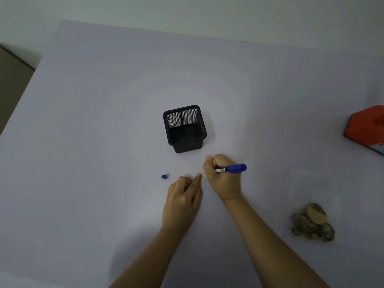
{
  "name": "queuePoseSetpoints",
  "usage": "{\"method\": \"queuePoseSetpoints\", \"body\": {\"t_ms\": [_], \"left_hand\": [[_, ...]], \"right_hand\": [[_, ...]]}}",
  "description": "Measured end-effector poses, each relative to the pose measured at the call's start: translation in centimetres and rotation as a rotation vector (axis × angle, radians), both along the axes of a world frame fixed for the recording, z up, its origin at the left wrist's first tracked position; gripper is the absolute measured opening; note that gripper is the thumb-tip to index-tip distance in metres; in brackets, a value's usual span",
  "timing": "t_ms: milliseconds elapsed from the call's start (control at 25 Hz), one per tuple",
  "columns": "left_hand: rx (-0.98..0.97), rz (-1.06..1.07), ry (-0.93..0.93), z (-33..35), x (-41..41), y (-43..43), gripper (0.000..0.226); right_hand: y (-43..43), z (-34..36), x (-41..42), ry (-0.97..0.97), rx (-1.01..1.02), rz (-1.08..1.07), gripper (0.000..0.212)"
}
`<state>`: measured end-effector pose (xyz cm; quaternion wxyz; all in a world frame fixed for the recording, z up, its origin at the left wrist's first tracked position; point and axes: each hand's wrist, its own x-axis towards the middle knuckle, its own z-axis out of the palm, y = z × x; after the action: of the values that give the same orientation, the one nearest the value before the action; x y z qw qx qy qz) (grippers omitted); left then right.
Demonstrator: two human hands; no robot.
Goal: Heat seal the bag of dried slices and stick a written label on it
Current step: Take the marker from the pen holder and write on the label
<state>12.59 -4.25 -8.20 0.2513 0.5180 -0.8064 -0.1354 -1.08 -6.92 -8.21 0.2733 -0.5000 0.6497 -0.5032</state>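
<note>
My right hand (221, 177) grips a blue marker (232, 169), its tip hidden under the hand and its blue end pointing right. A small white label (203, 177) lies on the table between my hands. My left hand (182, 199) rests beside it, its index fingertip pressing on the label's left edge. The marker's blue cap (164, 176) stands alone to the left. A clear plastic bag (315, 196) with brown dried slices (313, 222) bunched at its near end lies at the right.
An empty black mesh pen holder (185, 127) stands just beyond my hands. A red heat sealer (367, 127) is cut off by the right edge. The pale table (104, 121) ends at the left and far sides.
</note>
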Motion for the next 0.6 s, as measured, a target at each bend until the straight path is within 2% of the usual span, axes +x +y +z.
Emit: {"method": "queuePoseSetpoints", "body": {"t_ms": [600], "left_hand": [[0.015,0.005,-0.013,0.09,0.04,0.12,0.03]], "right_hand": [[0.02,0.12,0.09,-0.002,-0.008,-0.039,0.042]]}}
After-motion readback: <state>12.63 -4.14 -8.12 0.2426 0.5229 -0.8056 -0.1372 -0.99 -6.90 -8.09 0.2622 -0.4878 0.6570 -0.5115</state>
